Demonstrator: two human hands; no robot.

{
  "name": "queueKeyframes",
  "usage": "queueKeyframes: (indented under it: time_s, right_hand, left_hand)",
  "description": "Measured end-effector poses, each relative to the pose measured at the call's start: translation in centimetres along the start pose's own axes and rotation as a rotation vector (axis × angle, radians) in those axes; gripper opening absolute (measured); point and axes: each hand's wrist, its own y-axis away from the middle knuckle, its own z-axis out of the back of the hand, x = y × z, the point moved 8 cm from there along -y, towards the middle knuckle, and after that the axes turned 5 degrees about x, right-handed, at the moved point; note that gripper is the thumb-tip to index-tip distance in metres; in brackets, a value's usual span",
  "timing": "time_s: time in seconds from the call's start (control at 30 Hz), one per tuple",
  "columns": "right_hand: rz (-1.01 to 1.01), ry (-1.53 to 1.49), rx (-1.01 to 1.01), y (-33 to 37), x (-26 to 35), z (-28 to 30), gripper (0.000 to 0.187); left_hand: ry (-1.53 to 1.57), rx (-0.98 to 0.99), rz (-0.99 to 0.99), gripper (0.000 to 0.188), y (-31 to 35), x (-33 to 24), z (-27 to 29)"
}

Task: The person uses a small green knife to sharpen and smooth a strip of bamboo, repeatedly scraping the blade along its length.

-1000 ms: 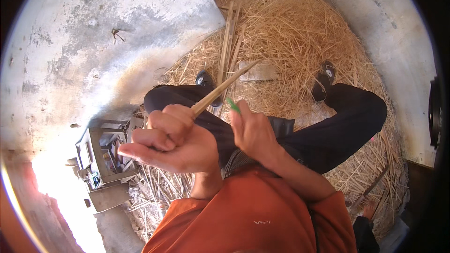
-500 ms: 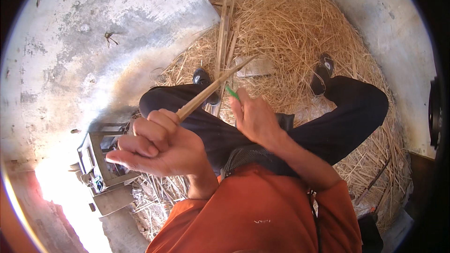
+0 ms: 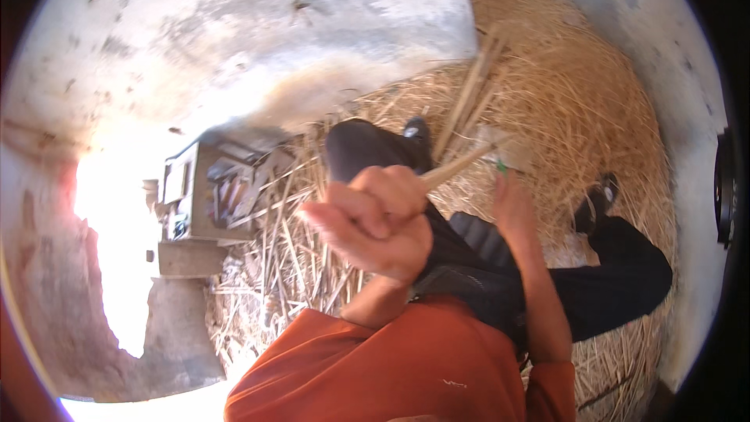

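My left hand point(image 3: 383, 223) is closed in a fist round a pale split wooden strip point(image 3: 462, 166). The strip sticks out beyond the fist and narrows toward its far end, up and to the right. My right hand point(image 3: 516, 207), blurred by motion, is closed on a small green object point(image 3: 501, 166). Only the end of that object shows above the fingers, close to the strip's far end; the rest is hidden in the grip. I cannot tell whether it touches the strip.
Several long wooden strips point(image 3: 469, 94) lie on the straw point(image 3: 578, 86) past my left shoe point(image 3: 417, 131). My right shoe point(image 3: 598, 202) rests on straw too. At left stands a wooden box point(image 3: 195, 223) with scraps inside. A whitewashed wall point(image 3: 344, 23) rises behind.
The view has swung left, so the box shows more fully and my body sits farther right. My left hand keeps the strip; my right hand keeps the green object.
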Motion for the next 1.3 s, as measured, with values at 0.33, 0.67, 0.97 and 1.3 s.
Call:
queueKeyframes:
  time_s: [0.33,0.67,0.97,1.3]
  right_hand:
    - [-0.024,-0.195,0.227,0.3,4.2,0.9,0.03]
    - [-0.052,-0.124,0.231,-0.4,2.2,0.1,0.027]
    - [-0.198,0.158,0.201,-1.8,-9.6,-3.8,0.036]
    - [0.122,-0.52,0.256,4.8,12.4,6.4,0.023]
  left_hand:
    - [-0.024,-0.016,0.001,0.051,0.8,-0.6,1.8]
    - [0.027,0.053,-0.007,0.05,0.3,0.0,1.6]
    - [0.151,0.159,-0.032,0.055,0.6,0.2,0.8]
    - [0.101,0.212,0.084,0.05,-0.7,0.6,-0.4]
